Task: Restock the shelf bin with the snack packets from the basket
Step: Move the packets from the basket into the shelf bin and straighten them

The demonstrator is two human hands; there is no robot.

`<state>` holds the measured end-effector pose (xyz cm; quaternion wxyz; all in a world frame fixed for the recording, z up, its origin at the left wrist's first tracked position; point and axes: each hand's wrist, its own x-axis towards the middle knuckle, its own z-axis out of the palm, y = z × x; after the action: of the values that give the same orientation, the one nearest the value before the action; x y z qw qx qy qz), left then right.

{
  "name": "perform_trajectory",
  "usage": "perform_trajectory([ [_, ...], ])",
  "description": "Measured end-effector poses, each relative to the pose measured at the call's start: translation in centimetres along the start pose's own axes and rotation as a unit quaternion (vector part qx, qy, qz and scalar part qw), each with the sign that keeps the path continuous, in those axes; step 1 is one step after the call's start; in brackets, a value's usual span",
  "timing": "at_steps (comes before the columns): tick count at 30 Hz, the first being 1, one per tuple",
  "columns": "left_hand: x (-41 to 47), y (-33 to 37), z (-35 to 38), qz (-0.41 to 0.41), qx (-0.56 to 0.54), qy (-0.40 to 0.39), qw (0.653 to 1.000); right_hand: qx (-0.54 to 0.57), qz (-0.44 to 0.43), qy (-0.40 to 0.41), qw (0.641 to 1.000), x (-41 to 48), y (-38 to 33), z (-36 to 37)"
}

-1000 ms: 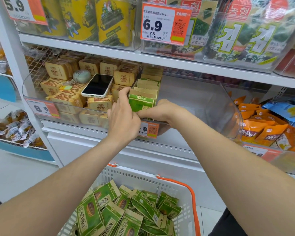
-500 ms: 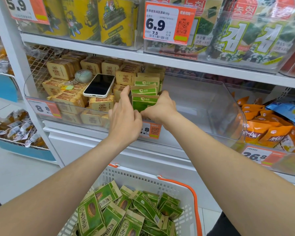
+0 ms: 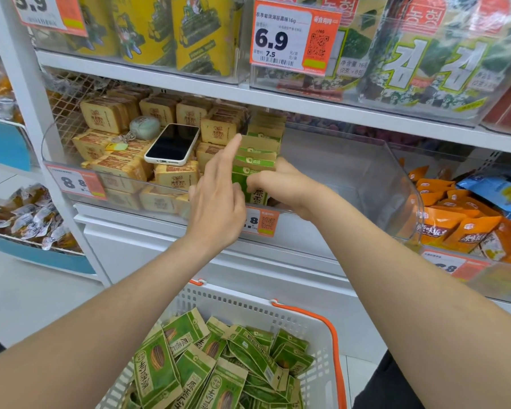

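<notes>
A row of green snack packets (image 3: 258, 152) stands upright at the left end of the clear shelf bin (image 3: 351, 172). My right hand (image 3: 286, 185) curls its fingers round the front packet of that row from the right. My left hand (image 3: 216, 199) is open, its straight fingers lying against the row's left side with the index fingertip near the top. Below, a white basket (image 3: 248, 308) with an orange handle holds several more green packets (image 3: 219, 364). The right part of the bin holds nothing.
A phone (image 3: 173, 143) and a round keyring lie on tan packets (image 3: 115, 169) in the bin to the left. Orange packets (image 3: 455, 225) fill the bin to the right. Seaweed packs and a 6.9 price tag (image 3: 292, 36) sit on the shelf above.
My left hand has let go of the packets and straightened its fingers along the row's left side. My right hand has stayed on the front packet, and the row stands more upright.
</notes>
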<state>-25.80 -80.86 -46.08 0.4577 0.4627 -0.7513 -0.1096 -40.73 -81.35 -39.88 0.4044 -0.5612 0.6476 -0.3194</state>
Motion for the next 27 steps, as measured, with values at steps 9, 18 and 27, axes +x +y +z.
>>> perform_trajectory([
  [9, 0.2, -0.6, -0.1, 0.016, 0.035, -0.022, 0.999, -0.075, 0.033, 0.037, 0.996, -1.6, 0.2, -1.1],
  [18, -2.5, -1.5, -0.1, 0.119, 0.165, 0.107, 0.973, -0.251, -0.202, 0.265, 0.909, -6.4, 0.2, 1.9],
  [27, -7.1, -5.6, 1.0, 0.282, 0.197, -0.021, 0.939, -0.445, -0.222, 0.123, 0.859, -10.0, 5.7, 5.2],
])
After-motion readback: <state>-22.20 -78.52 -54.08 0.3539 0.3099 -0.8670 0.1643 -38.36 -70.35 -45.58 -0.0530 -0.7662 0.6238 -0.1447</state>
